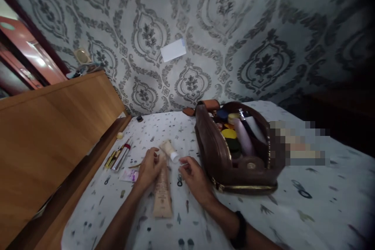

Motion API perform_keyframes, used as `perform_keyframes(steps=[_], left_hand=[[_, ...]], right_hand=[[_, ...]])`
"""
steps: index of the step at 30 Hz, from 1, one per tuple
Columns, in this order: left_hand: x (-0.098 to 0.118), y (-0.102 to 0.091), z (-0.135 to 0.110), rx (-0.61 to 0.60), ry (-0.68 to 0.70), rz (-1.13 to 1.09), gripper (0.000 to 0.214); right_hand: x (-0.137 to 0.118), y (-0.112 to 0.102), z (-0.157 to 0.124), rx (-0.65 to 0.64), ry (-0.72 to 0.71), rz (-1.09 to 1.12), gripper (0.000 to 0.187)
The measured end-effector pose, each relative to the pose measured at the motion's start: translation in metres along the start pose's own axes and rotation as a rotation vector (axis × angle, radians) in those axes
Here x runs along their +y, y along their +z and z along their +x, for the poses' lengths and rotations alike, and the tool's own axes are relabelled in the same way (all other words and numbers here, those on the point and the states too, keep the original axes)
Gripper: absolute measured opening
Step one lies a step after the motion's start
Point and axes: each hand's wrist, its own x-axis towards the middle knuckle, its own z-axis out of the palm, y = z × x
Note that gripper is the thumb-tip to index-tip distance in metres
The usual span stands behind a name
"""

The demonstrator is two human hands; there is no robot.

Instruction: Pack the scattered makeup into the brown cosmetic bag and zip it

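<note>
A large beige squeeze tube lies on the patterned sheet, its flat end toward me. My left hand rests over the far end of it, fingers bent and apart, and hides part of that end. Just beyond those fingers is a smaller cream tube with a white cap; whether a fingertip touches it I cannot tell. My right hand hovers to the right of the white cap, its fingers loosely curled and apart, holding nothing visible. A pink and white packet sits left of my left hand.
An unzipped brown bag full of cosmetics stands right of my right hand. Several slim tubes, one silver, lie at left beside a wooden board. A small dark item is near the wallpapered wall.
</note>
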Motion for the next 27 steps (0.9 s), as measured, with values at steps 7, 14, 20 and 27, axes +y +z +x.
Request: perform_keyframes(steps=[7,14,20,27], left_hand=[[0.023,-0.01,-0.024,-0.194,-0.104,0.196,0.052],[-0.005,-0.023,-0.022,-0.211,-0.062,0.13,0.06],[-0.012,-0.036,-0.029,-0.064,0.032,0.158,0.042],[-0.049,-0.082,-0.012,-0.148,-0.047,0.232,0.025]], right_hand=[[0.001,-0.002,0.008,-0.035,-0.008,-0.127,0.032],[-0.001,-0.018,0.012,-0.138,0.028,-0.269,0.028],[-0.009,-0.005,0.016,-0.131,-0.11,-0.455,0.031],[-0.024,0.031,0.034,-0.192,-0.079,-0.571,0.038]])
